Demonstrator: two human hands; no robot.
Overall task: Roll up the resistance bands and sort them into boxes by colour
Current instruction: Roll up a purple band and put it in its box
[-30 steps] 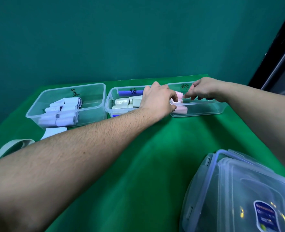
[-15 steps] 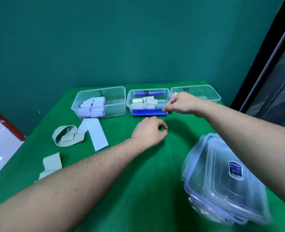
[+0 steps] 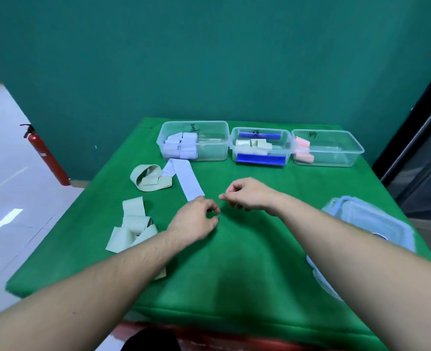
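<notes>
Along the far edge 3 clear boxes [image 3: 194, 140] keep colours separate, while near the flat pale-blue band [image 3: 184, 179] both the left hand [image 3: 196, 220] and right hand [image 3: 249, 193] hover loosely curled, holding nothing, probably about to roll it.

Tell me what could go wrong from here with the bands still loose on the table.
The pale blue band lies flat with one end under the left hand; rolled loosely, it might unroll in the left box. The pale green bands lie tangled near the table's left edge, so one tug could drag one off.
</notes>
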